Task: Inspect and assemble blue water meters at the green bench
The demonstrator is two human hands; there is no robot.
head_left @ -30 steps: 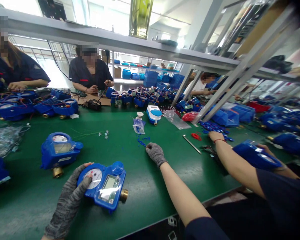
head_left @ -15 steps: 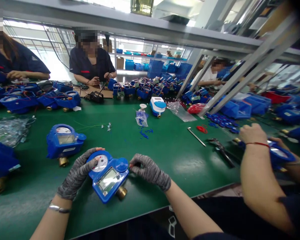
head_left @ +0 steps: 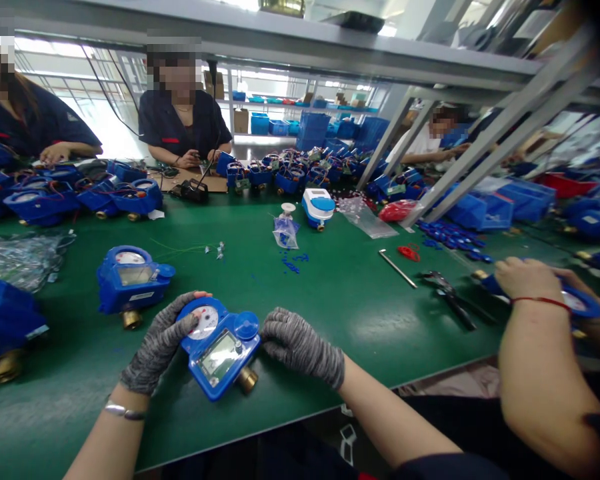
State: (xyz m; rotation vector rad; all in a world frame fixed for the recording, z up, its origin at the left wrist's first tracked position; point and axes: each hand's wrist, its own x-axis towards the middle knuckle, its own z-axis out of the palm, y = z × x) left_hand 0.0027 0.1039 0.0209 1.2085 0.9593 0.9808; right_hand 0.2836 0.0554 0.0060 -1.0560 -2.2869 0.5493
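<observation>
While the left hand (head_left: 160, 340) steadies the blue water meter (head_left: 223, 385) in the head view, the right hand (head_left: 303, 343) sits just beside its right-hand edge. Both hands wear grey fingerless gloves. The left is closed around the meter's upper-left end, its thumb lying over the white dial (head_left: 209, 321) and its other fingers mostly hidden along the far rim. The right has its fingers curled inward, their tips close against the housing near the round blue lid (head_left: 247, 325); whether they touch the edge or pinch some small part, I cannot tell.

From the right hand, the meter lies directly to the left, between the two hands and near the front of the green tabletop (head_left: 360, 300). Its long axis slants from the dial at upper left down toward the display window (head_left: 220, 359), nearer the person. The brass fitting (head_left: 248, 379) points down and to the right, below the right hand's fingers. The right hand is the nearer one to the lid; the left is the nearer one to the dial.

Beyond the right hand, well apart from it, small blue pieces (head_left: 291, 266) lie scattered in front of a clear plastic bag (head_left: 285, 235).
</observation>
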